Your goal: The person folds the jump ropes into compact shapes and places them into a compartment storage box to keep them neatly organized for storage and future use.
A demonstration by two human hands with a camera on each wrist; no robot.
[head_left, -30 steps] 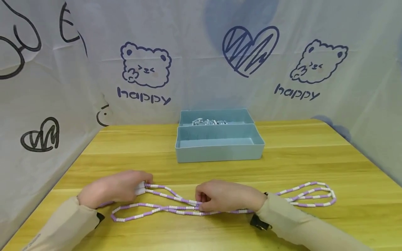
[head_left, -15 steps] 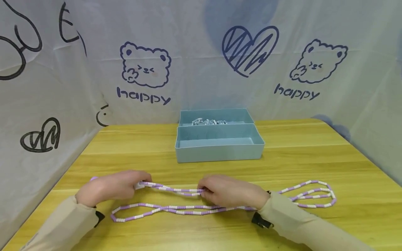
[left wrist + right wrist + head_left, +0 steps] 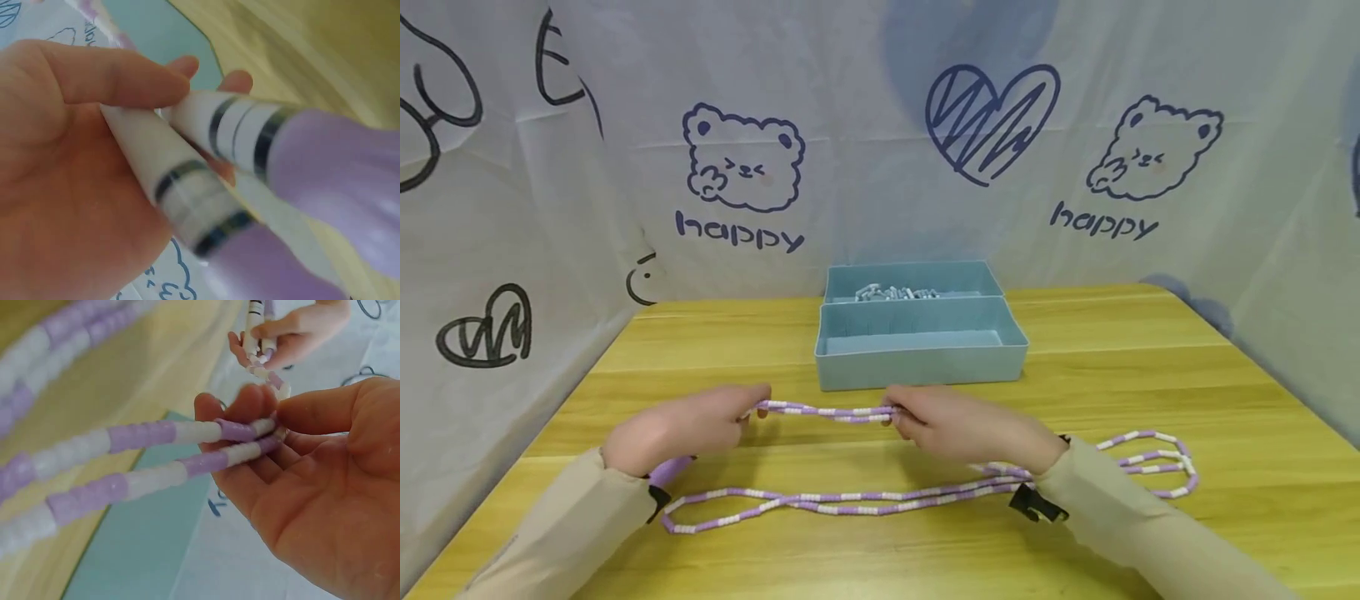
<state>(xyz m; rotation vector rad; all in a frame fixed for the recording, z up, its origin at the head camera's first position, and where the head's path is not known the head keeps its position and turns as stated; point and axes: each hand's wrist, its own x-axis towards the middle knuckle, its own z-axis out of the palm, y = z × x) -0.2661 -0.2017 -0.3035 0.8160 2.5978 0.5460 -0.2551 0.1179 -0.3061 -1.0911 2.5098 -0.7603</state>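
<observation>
– hands?
– my left hand (image 3: pixel 691 425) pinches two handles (image 3: pixel 319 156), my right hand (image 3: pixel 962 423) pinches the beaded rope (image 3: pixel 826 412).
– rope where?
– strung between my hands; more lies nearer, on the table (image 3: pixel 880 567).

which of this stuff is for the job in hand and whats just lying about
In the job:
beaded rope, pinched by the right hand
two handles, held in the left hand

Apparently just lying about:
blue box
small pale pieces inside it

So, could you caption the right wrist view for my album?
Purple-and-white beaded strands pinched in the right hand, with the left hand holding two handles beyond.
</observation>
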